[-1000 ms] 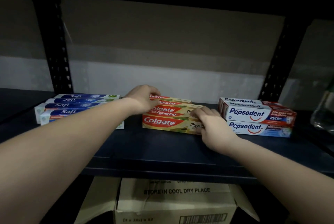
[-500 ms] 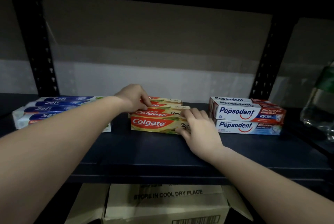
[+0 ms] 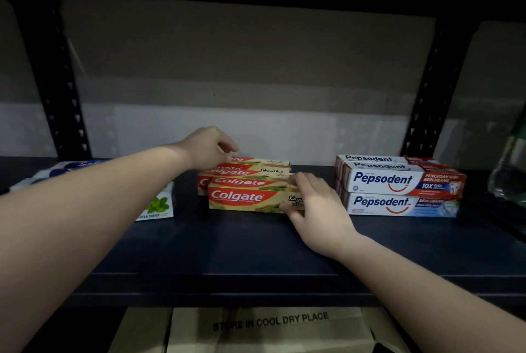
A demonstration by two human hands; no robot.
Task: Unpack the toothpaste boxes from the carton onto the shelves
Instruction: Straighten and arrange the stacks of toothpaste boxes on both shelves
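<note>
The Colgate boxes (image 3: 244,196) are stacked mid-shelf (image 3: 227,244), long axes left to right, logos facing the front. The right end of the front box is gripped by the right hand (image 3: 316,207); a rear top box is pinched by the left hand (image 3: 209,149). Since the earlier frame, the left hand has been raised slightly. The carton (image 3: 270,330) is seen below.

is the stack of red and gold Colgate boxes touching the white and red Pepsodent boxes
Apart. The head view shows bare dark shelf between the Colgate boxes and Pepsodent boxes.
</note>
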